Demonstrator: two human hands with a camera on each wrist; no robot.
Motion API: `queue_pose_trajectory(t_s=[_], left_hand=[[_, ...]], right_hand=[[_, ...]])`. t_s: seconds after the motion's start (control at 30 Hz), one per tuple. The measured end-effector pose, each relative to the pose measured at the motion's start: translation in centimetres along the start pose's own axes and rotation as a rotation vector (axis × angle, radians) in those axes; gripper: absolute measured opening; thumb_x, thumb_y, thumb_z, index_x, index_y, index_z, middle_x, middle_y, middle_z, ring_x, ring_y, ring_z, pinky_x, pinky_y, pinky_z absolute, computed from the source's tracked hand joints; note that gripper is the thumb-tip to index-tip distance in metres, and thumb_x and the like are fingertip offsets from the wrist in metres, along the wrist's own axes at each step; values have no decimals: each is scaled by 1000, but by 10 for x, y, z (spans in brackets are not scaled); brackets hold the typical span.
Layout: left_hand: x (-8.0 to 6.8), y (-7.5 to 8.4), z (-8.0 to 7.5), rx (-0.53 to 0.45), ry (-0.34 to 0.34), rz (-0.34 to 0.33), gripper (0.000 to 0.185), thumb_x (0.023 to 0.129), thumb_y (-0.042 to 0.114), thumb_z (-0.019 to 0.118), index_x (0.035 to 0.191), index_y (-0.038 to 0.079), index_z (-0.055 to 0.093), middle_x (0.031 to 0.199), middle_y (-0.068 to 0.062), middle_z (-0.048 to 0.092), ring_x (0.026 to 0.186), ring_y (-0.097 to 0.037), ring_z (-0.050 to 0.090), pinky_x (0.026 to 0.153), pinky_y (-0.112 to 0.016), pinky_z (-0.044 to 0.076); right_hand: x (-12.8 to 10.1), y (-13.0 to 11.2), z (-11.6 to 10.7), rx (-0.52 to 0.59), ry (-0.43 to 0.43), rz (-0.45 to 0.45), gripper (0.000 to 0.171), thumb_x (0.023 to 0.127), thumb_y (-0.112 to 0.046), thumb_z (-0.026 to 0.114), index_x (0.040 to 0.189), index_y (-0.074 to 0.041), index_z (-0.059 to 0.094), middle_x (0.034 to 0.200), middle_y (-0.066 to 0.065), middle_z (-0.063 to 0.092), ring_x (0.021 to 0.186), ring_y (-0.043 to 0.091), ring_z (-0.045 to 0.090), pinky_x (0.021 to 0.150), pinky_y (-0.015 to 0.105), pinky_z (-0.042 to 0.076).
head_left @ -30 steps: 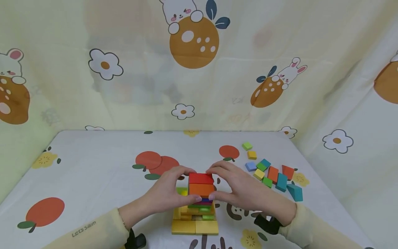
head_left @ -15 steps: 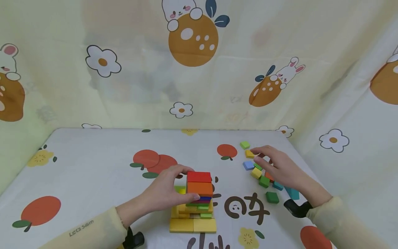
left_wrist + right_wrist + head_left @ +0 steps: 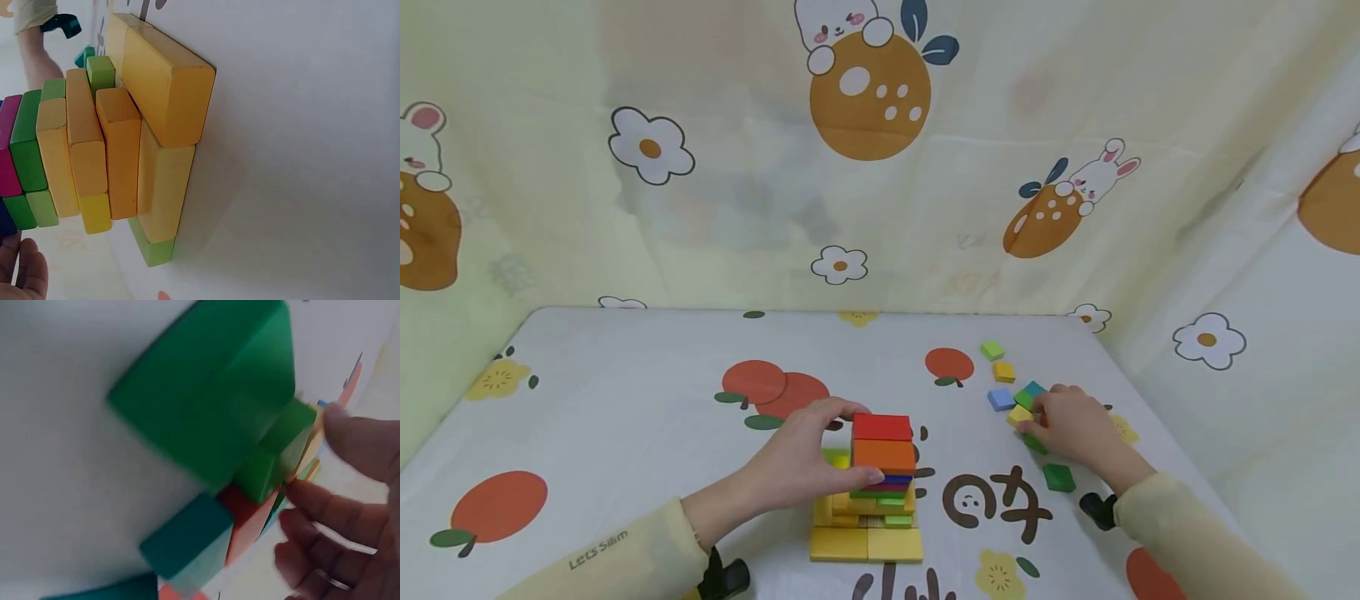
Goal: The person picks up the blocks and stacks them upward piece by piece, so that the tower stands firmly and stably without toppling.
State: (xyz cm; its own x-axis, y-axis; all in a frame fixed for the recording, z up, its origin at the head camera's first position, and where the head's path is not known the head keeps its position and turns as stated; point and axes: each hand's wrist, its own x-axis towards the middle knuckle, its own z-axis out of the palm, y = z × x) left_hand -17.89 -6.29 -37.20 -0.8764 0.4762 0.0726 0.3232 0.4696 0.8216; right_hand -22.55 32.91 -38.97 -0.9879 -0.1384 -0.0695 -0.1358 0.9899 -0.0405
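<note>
- head view: the left hand [image 3: 808, 467] curls round the side of the block tower [image 3: 880, 483], fingers on the red block [image 3: 882, 427] at the top and thumb at the orange block [image 3: 883, 455] just under it, so the tower sits right in its grip. the right hand [image 3: 1071, 429] rests well to the right of the tower, on the pile of loose blocks [image 3: 1022, 398], fingers bent down over them; whether it has hold of one cannot be told here. a dark green block [image 3: 1058, 477] lies on the tablecloth [image 3: 625, 417] just nearer than that hand.
- left wrist view: the tower's yellow base blocks [image 3: 165, 84] fill the view, fingertips [image 3: 28, 275] touching its upper layers.
- right wrist view: blurred; the fingers [image 3: 350, 512] are loosely curled beside a green block [image 3: 206, 406], a teal block [image 3: 187, 540] and a red-orange one [image 3: 250, 519], with nothing plainly held.
</note>
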Motion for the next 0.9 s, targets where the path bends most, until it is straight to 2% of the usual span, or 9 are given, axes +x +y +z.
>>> queue_pose_trajectory(t_s=[0.1, 0.17, 0.3, 0.43, 0.63, 0.77, 0.9], left_hand=[[0, 0, 0, 2, -1, -4, 57, 79, 39, 87, 128, 17, 64, 125, 1, 66, 123, -32, 57, 94, -52, 56], [0, 0, 1, 2, -1, -5, 57, 79, 39, 87, 128, 17, 65, 125, 1, 66, 123, -32, 57, 94, -52, 56], [0, 0, 1, 7, -2, -7, 57, 80, 39, 87, 128, 17, 65, 125, 1, 66, 123, -32, 56, 93, -51, 56], [0, 0, 1, 10, 0, -8, 58, 80, 39, 87, 128, 17, 64, 125, 1, 66, 123, -32, 56, 93, -51, 56], [0, -1, 1, 3, 0, -3, 57, 80, 38, 87, 128, 16, 64, 125, 1, 66, 123, -32, 56, 94, -52, 56], [0, -1, 1, 5, -3, -6, 58, 80, 38, 86, 128, 16, 64, 125, 1, 66, 124, -32, 56, 94, -52, 56], [0, -1, 0, 15, -3, -7, 59, 80, 39, 86, 129, 16, 64, 126, 1, 66, 124, -31, 57, 95, -52, 56]], right_hand=[[1, -6, 2, -48, -16, 38, 36, 86, -37, 81, 90, -2, 72, 81, 6, 60, 77, 24, 51, 66, 37, 48], [0, -11, 3, -38, -29, 38, 36, 85, -36, 81, 94, -2, 74, 85, 6, 63, 81, 25, 53, 71, 41, 51], [-5, -24, 5, 50, -65, -31, 35, 84, -33, 83, 103, -4, 75, 95, 5, 68, 90, 24, 56, 81, 44, 56], [-10, -32, 10, 121, -66, -114, 32, 83, -30, 84, 104, -8, 74, 99, 2, 69, 91, 19, 56, 80, 39, 57], [-12, -36, 11, 187, -69, -116, 30, 85, -26, 83, 106, -7, 73, 101, 3, 70, 90, 17, 60, 81, 39, 60], [-13, -49, -10, 249, 15, -178, 28, 88, -24, 80, 108, -6, 71, 102, 4, 70, 93, 21, 64, 83, 42, 60], [-17, -82, -45, 295, 142, -332, 25, 89, -22, 80, 109, -9, 69, 102, 1, 69, 95, 19, 63, 84, 39, 59]])
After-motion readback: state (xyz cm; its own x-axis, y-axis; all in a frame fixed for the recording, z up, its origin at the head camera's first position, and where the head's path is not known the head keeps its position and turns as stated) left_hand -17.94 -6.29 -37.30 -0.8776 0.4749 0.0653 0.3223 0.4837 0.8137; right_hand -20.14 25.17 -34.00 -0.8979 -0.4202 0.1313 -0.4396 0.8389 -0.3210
